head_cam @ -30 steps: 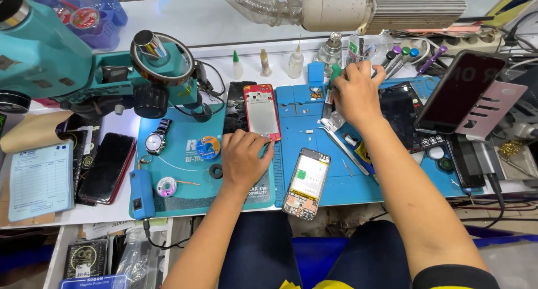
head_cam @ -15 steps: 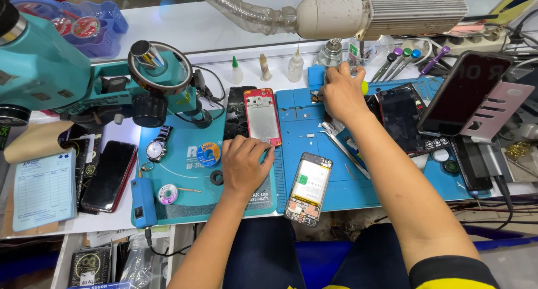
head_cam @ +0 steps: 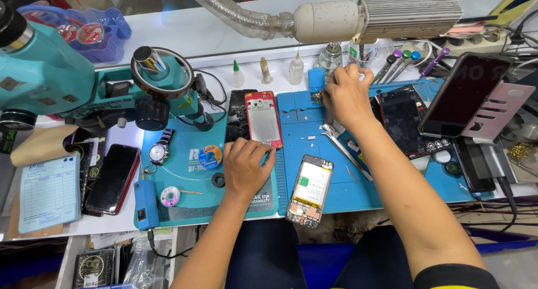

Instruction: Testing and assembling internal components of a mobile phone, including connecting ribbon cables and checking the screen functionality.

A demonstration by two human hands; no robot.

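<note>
My left hand (head_cam: 246, 168) rests palm down on the blue work mat (head_cam: 297, 154), fingers curled, its fingertips touching the lower edge of a red-framed phone (head_cam: 263, 119) that lies opened. My right hand (head_cam: 346, 94) reaches to the mat's far edge, fingers pinched together by a small blue tray (head_cam: 315, 78) and a cup of tools (head_cam: 364, 54); whether it grips anything is hidden. An opened phone with its battery showing (head_cam: 310, 189) lies at the front edge between my arms. Metal tweezers (head_cam: 343, 149) lie beside my right forearm.
A teal microscope (head_cam: 84, 87) stands at the left over a second mat with a wristwatch (head_cam: 159, 152) and solder reels. A dark phone (head_cam: 114, 178) and paper pad (head_cam: 47, 192) lie far left. A phone on a stand (head_cam: 465, 96) and a dark screen (head_cam: 404, 119) sit right. Small bottles line the back.
My right hand has moved farther back and up to the tool cup at the mat's rear edge. My left hand has stayed by the red-framed phone.
</note>
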